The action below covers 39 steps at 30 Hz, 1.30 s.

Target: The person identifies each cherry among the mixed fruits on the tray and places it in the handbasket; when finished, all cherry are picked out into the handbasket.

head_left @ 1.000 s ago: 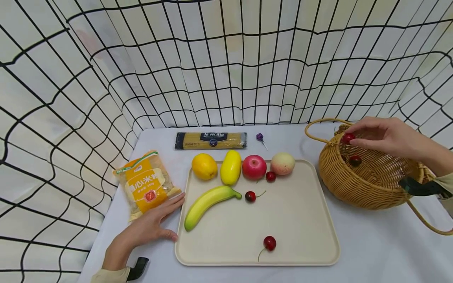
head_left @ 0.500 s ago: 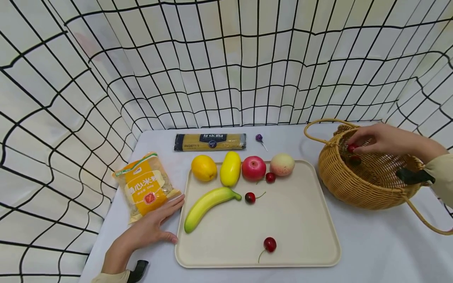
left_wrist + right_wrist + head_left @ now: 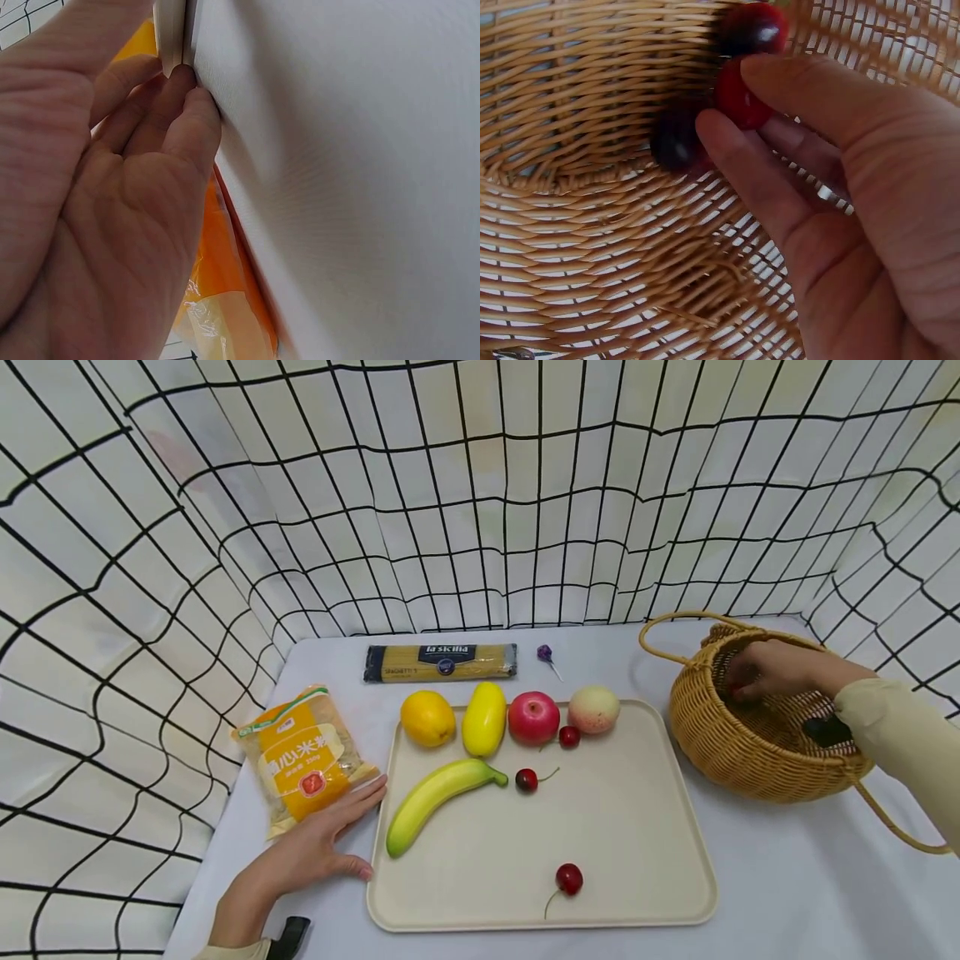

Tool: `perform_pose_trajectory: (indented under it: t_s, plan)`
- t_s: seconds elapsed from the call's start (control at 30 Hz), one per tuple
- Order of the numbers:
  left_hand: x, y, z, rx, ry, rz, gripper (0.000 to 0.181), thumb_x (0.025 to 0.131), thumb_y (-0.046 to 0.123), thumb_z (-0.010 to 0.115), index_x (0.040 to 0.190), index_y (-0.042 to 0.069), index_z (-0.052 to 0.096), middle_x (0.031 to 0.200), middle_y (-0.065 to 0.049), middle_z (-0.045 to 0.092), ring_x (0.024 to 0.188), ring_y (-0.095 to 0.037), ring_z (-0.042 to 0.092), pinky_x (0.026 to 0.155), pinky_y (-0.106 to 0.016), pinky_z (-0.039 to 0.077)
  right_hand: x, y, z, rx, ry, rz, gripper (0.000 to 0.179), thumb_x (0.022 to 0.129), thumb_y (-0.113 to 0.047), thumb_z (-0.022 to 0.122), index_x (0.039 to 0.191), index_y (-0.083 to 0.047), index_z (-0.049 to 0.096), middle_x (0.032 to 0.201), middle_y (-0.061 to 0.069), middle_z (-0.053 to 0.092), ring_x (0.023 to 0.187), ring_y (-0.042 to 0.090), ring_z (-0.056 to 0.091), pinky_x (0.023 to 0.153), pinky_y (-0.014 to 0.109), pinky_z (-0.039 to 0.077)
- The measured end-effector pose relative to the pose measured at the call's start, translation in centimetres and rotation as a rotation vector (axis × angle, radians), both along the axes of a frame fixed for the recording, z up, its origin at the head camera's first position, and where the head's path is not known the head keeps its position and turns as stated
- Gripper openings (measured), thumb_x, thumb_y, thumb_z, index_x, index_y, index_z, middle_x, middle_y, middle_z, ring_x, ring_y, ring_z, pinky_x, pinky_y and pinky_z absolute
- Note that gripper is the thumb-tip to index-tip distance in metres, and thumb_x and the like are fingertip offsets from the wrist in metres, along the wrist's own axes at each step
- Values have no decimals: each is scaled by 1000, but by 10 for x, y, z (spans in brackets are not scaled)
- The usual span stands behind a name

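My right hand (image 3: 776, 668) is down inside the wicker basket (image 3: 757, 768) at the right. In the right wrist view its thumb and fingers pinch a red cherry (image 3: 742, 96). Against the basket wall, one dark red cherry (image 3: 756, 30) lies above it and a darker one (image 3: 676, 139) below. At the left, my left hand (image 3: 303, 852) lies with its fingers extended, thumb and fingertips at the edge of the beige tray (image 3: 637, 835). Three cherries rest on that tray: one by the apple, one near the middle (image 3: 527, 780), one at the front (image 3: 569, 879).
A banana (image 3: 442, 802) lies on the tray; a lemon (image 3: 427, 718), a yellow mango-like fruit (image 3: 484, 719), an apple (image 3: 534, 718) and a peach (image 3: 594, 709) line its back edge. Behind are spaghetti (image 3: 442, 663) and a lollipop (image 3: 545, 654); an orange food bag (image 3: 303, 760) lies left.
My right hand has gone from above the basket's rim down into it, still holding the cherry. The left hand has stayed at the tray's edge.
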<state>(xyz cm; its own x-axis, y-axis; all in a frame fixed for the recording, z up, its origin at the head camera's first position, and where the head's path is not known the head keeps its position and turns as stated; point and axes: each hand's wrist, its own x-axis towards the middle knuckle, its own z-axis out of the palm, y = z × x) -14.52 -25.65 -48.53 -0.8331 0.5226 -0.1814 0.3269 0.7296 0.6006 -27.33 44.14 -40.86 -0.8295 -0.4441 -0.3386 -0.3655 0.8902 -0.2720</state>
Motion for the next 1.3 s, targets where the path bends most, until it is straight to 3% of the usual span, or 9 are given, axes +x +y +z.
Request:
perform_pose_trajectory:
  t_s: [0.2,0.33,0.47,0.57,0.73,0.93,1.03,1.3]
  plan:
    - [1,1,0,-10,-3,4,112,70,57,90,166,25,43,176,-1,36,162,-37,34,126,-53,37,-3,-8,-12,28,-104,6,14,90,-10,83,103,-7,77,98,0,77,85,13,68,71,30,58]
    - [1,0,0,3,7,4,111,70,57,90,165,25,44,176,1,37,162,-36,34,128,-39,36,-3,-13,-15,28,-67,15,14,88,-9,85,99,-11,77,93,-2,75,82,10,64,69,29,55]
    - [1,0,1,17,2,5,111,70,57,90,165,25,44,176,1,37,162,-36,33,128,-18,28,-2,-13,-14,16,-70,9,15,89,-8,84,101,-10,76,95,-1,75,84,11,64,70,29,55]
    - [1,-1,0,24,4,4,111,70,57,90,165,24,44,176,1,37,162,-36,33,126,-11,25,-1,-12,-15,16,-78,1,14,90,-10,84,101,-10,76,94,-2,75,84,12,63,69,29,54]
    - [2,-1,0,21,16,1,110,70,57,90,165,23,45,175,-1,38,161,-37,36,127,-16,29,0,-12,-15,18,-76,-11,13,90,-11,84,100,-11,75,92,-2,73,81,11,60,68,28,52]
    - [1,0,0,44,3,3,110,70,56,91,165,23,45,175,-1,37,162,-38,33,120,-2,17,0,-11,-13,22,-70,-1,14,91,-12,85,101,-11,76,94,-2,75,83,11,64,69,29,54]
    - [2,0,0,45,-3,4,110,70,56,91,165,23,45,176,-1,37,162,-38,32,119,0,15,0,-10,-11,16,-70,10,18,90,-15,86,104,-10,77,99,-1,77,88,13,68,72,30,58]
    - [1,0,1,50,-10,1,110,71,55,91,165,23,44,176,-1,37,162,-38,32,121,-2,18,9,-3,6,-2,36,6,26,91,-24,87,113,-13,80,114,2,81,104,22,76,87,38,65]
